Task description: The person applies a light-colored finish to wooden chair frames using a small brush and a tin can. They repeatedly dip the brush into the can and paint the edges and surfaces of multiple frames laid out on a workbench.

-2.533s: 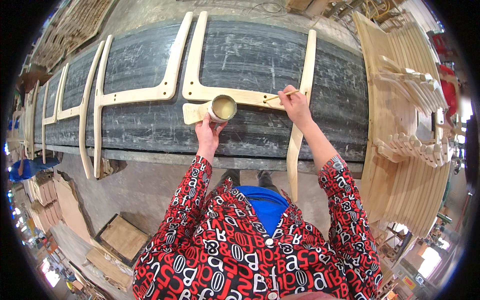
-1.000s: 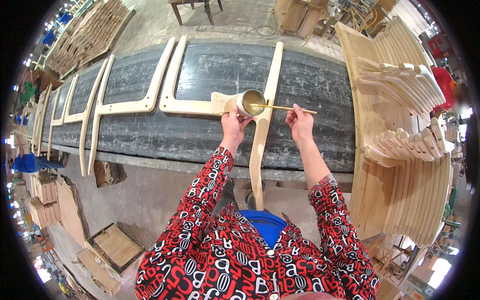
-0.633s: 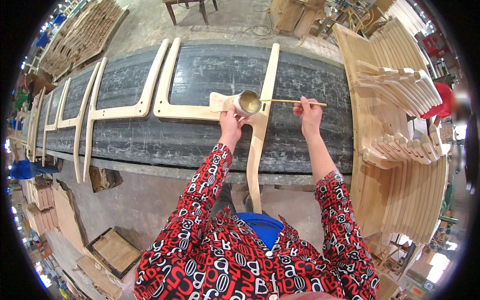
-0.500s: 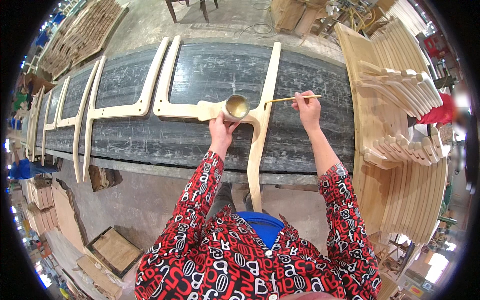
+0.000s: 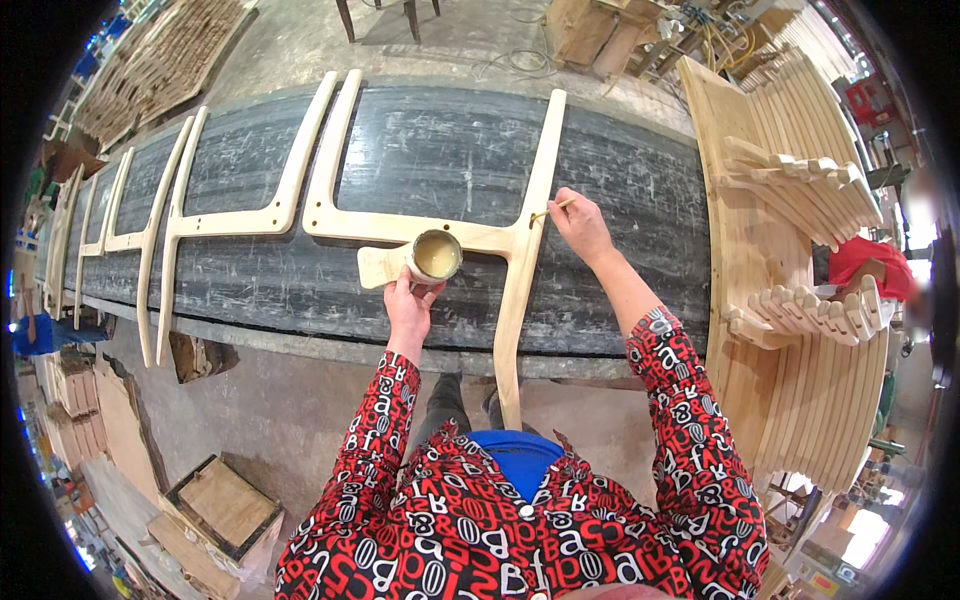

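My left hand (image 5: 408, 308) grips a small round cup (image 5: 438, 255) that holds a pale yellowish liquid. A flat pale wooden piece (image 5: 378, 268) sticks out to the left of the cup, above my fingers; how it is held is partly hidden. Pinched in my right hand (image 5: 583, 228) is a thin stick (image 5: 555, 209), its tip at a small slot in the upright leg of a pale wooden frame (image 5: 511, 310). That frame lies on the dark table, its crossbar running left just beyond the cup. The stick's far end is hidden by my fingers.
More wooden frames (image 5: 235, 222) lie in a row leftward along the scratched dark table (image 5: 430, 130). At the right, a wooden stand (image 5: 735, 180) carries stacked curved wooden parts (image 5: 810, 310). A person in red (image 5: 868, 268) is beyond it. A wooden box (image 5: 225, 505) sits on the floor.
My left hand has moved the cup and wooden piece left and nearer to me, off the crossbar. My right hand has come left, bringing the stick's tip down at the slot, angled more steeply.
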Available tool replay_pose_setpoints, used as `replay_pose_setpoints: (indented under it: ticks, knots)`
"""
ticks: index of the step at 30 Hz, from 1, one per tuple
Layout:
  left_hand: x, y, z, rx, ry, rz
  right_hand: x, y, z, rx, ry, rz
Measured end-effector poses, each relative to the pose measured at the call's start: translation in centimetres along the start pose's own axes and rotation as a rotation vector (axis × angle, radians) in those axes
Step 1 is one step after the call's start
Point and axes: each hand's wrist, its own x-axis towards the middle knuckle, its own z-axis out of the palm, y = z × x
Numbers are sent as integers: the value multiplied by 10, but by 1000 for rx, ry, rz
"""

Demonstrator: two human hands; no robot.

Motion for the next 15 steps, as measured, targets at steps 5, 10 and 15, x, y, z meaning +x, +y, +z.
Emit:
replay_pose_setpoints:
  ticks: [5,10,15]
  knots:
    - [0,3,-11,-5,-19,12,5,-10,11,58,-58,19]
    - [-3,-1,-9,-5,-13,-37,13,-4,6,-37,-65,34]
    - [-3,0,-16,-2,13,-25,17,-7,-2,-131,-148,17]
